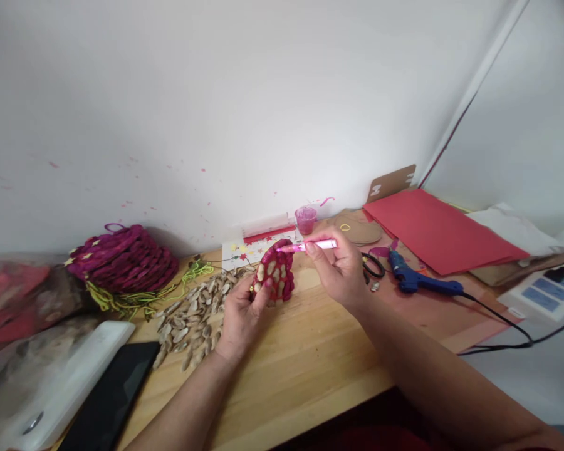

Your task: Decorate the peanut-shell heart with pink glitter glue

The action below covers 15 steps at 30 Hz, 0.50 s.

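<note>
My left hand (241, 313) grips the lower edge of a red craft disc covered in peanut shells (275, 270), holding it tilted above the table. Shells along its top and right edge are magenta; those in the middle keep their plain tan colour. Between the fingertips of my right hand (339, 269) is a paintbrush (328, 244) with a white and pink handle. Its tip meets the upper edge of the disc. Behind the hands stands a clear cup of pink paint (305, 219). Loose peanut shells (192, 319) lie scattered left of my left hand.
A stack of magenta shell-covered pieces (126, 260) with yellow-green strings leans at the back left. A black phone (115, 391) lies beside a white device (82, 382). On the right are scissors (375, 265), a blue glue gun (420, 280) with its cable, and red sheets (439, 228).
</note>
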{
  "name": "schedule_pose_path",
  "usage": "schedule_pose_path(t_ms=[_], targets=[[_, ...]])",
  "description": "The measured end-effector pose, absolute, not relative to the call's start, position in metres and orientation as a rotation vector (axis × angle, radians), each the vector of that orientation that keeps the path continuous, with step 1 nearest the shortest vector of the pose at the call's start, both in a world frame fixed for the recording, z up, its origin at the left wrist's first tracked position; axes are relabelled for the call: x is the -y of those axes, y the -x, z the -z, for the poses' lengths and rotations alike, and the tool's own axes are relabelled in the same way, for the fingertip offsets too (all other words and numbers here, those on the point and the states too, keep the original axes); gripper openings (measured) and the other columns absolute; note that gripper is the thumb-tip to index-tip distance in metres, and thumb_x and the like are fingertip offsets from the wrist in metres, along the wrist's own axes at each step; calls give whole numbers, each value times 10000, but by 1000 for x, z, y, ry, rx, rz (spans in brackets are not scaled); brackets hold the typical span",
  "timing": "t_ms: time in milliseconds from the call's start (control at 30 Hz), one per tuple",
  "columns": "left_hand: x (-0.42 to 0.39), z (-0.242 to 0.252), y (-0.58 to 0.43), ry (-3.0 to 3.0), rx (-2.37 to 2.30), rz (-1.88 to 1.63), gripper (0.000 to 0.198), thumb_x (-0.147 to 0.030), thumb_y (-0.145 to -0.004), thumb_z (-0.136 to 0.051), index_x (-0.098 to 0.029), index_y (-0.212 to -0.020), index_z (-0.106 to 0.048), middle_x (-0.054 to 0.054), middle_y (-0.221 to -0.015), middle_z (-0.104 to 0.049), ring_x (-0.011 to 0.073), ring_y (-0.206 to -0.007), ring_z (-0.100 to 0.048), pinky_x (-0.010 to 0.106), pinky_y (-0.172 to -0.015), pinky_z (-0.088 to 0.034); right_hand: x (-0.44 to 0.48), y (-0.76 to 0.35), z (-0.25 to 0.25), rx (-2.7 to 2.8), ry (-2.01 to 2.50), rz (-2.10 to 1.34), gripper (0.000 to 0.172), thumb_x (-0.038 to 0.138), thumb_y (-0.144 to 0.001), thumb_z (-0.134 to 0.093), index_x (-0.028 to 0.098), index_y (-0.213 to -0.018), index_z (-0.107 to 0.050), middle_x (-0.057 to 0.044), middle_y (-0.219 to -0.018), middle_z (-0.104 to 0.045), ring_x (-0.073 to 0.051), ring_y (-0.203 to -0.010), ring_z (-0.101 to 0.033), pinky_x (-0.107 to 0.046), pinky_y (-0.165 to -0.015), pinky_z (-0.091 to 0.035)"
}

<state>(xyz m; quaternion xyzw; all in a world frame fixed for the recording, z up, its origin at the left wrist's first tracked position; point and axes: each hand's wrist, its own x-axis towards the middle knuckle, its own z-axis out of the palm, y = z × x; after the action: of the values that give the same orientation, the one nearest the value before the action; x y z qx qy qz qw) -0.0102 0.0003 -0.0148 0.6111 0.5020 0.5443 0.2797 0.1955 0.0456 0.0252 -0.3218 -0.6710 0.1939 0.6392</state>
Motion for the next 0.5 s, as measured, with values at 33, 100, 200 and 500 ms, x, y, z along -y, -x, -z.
schedule_pose_path(t_ms=[33, 100, 200, 500], targets=[[-1, 14, 10, -1572, -1344, -1460, 317, -477, -913, -721, -193, -775, -687, 1, -710, -621, 148, -651, -517, 252, -643, -443, -49, -197, -25, 1488, 748, -477, 123, 368, -1015, -657, 248, -997, -674, -35, -951, -736, -203, -906, -683, -360, -827, -531], [-2, 12, 10, -1413, -1319, -1455, 345, -535, -883, -750, -194, -845, -711, -19, -678, -614, 133, -596, -480, 240, -590, -422, -59, -203, -26, 1372, 770, -549, 179, 432, -1007, -662, 253, -1011, -656, -12, -908, -724, -182, -831, -676, -324, -769, -534], [-4, 9, 10, -1207, -1264, -1415, 415, -592, -806, -824, -205, -791, -673, -63, -555, -519, 118, -522, -428, 226, -528, -388, -85, -218, -39, 1280, 932, -484, 270, 519, -997, -641, 250, -1019, -630, -5, -891, -724, -180, -796, -682, -299, -725, -539], [-8, 14, 9, -1043, -1194, -1302, 558, -691, -670, -898, -186, -856, -754, -5, -607, -672, 156, -571, -575, 236, -537, -434, -185, -219, -82, 1821, 1862, -136, 286, 392, -1031, -549, 208, -1072, -763, -158, -1148, -790, -375, -1236, -639, -542, -1058, -464]])
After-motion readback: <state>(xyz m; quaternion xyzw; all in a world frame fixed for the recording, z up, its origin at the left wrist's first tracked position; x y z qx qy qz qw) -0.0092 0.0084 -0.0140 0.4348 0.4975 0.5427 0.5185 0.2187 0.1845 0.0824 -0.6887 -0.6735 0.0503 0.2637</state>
